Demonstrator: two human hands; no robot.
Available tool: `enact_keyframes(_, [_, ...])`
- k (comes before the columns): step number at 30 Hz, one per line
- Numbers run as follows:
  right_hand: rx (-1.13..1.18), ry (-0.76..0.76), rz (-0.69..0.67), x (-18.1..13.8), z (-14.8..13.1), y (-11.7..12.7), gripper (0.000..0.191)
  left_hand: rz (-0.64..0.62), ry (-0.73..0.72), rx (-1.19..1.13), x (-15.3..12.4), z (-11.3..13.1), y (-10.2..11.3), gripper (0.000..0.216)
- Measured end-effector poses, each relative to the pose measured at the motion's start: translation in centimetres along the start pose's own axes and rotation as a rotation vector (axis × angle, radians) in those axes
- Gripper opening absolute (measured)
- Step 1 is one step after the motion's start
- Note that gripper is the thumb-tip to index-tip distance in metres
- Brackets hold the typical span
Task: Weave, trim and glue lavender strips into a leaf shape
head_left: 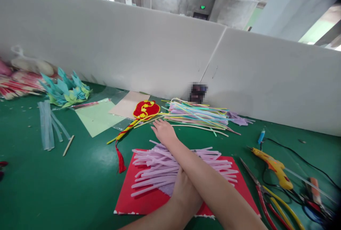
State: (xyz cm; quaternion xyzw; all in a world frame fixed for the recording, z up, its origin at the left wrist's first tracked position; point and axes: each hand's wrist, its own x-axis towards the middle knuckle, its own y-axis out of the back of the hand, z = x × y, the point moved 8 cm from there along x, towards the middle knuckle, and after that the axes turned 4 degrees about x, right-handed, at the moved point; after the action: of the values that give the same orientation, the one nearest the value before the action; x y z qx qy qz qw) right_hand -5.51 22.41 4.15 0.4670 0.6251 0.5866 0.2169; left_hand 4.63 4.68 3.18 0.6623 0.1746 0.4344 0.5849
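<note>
Red flat sheet (128, 203): lying on the green table (77, 187), serving as the centre of my clock.
Lilac fuzzy craft stems (157, 180): lying bunched across the sheet, their ends fanning out toward nine and three.
Left hand (183, 191): resting at the stems' middle; its fingers are hiding under the other forearm, so I cannot tell whether they are grasping.
Right hand (164, 131): hovering at eleven, fingers stretched out, visibly holding nothing.
Crossed arms: the right forearm is lying over the left hand and blocking the view; in my judgement, uncrossing and steadying the bunch lightly by its middle would be keeping it aligned and its fuzz uncrushed.
Pastel multicoloured fuzzy stems (197, 116): lying heaped at twelve, before a pale partition (114, 45).
Red rounded ornament with yellow flowers (151, 110): lying at eleven, trailing a red tassel (121, 160).
Yellow glue gun (274, 166): lying near three, crowding the right side beside a pointed metal tool with red and yellow handles (262, 201).
Pale green sheet (93, 120): lying at ten, with turquoise folded shapes (65, 89) sitting beyond.
</note>
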Motion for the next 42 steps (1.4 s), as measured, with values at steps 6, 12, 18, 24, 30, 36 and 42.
enact_keyframes(6, [0.003, -0.004, 0.024, 0.0, 0.4, -0.1, 0.032, -0.037, 0.0, -0.009, 0.2, -0.2, 0.7, 0.056])
enact_keyframes(12, [-0.083, -0.026, 0.084, -0.4, 0.6, 1.5, 0.03, -0.027, 0.0, -0.013, 0.3, -0.1, 0.9, 0.054])
enact_keyframes(18, [-0.202, -0.14, 0.215, -0.9, 0.9, 4.1, 0.032, -0.035, -0.005, -0.027, 0.1, -0.2, 0.7, 0.052])
enact_keyframes(24, [-0.218, -0.056, 0.221, -0.8, 0.3, 4.2, 0.022, -0.048, -0.015, -0.021, 0.3, -0.1, 1.1, 0.053])
enact_keyframes(30, [-0.141, 0.001, 0.122, -0.6, 0.6, 1.9, 0.029, -0.046, -0.003, -0.025, 0.5, 0.2, 1.8, 0.051])
enact_keyframes(36, [-0.138, -0.11, 0.169, -0.9, 1.2, 2.9, 0.029, -0.043, 0.004, -0.012, 0.3, 0.0, 1.0, 0.051])
enact_keyframes(42, [-0.122, -0.277, 0.137, -2.3, 4.0, 3.5, 0.026, -0.046, 0.005, -0.034, 0.4, -0.2, 0.5, 0.049])
